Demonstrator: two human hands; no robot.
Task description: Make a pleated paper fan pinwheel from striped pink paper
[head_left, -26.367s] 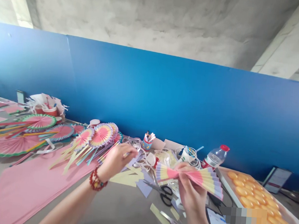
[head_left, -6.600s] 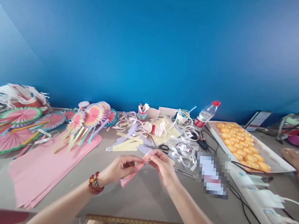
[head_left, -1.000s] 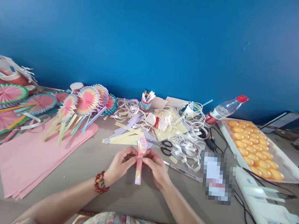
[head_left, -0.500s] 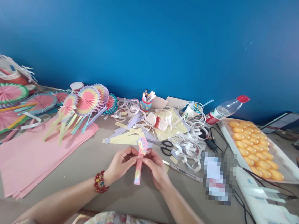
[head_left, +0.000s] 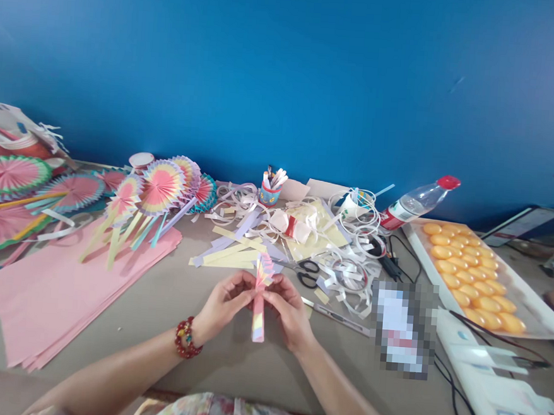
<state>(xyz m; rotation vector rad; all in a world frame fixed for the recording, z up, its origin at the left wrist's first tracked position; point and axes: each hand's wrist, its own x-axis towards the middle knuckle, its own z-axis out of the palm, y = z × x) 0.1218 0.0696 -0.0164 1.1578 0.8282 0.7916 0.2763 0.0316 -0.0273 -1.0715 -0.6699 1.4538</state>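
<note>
Between both hands is a pleated paper fan (head_left: 258, 317), pink with yellow and lilac at its ends. Its upper end spreads out in folds, while the lower part is pressed into a narrow strip. My left hand (head_left: 228, 304), with a red bead bracelet at the wrist, pinches the fan's middle from the left. From the right, my right hand (head_left: 291, 311) pinches the same spot with thumb and fingers. Just beyond the hands lie scissors (head_left: 307, 274) and yellow paper strips (head_left: 235, 256). A utility knife (head_left: 336, 316) rests to the right of my right hand.
Finished round paper fans (head_left: 163, 185) lie over a stack of pink paper (head_left: 76, 288) at left. White ribbon-like strips (head_left: 348, 272), a pen cup (head_left: 269, 194) and a bottle (head_left: 412, 204) stand or lie behind. A tray of yellow oval things (head_left: 547, 315) and a power strip (head_left: 478, 373) are at right.
The fan's lower end has swung slightly to the right and its folds show at a slightly different angle. Both hands keep their pinch in nearly the same place.
</note>
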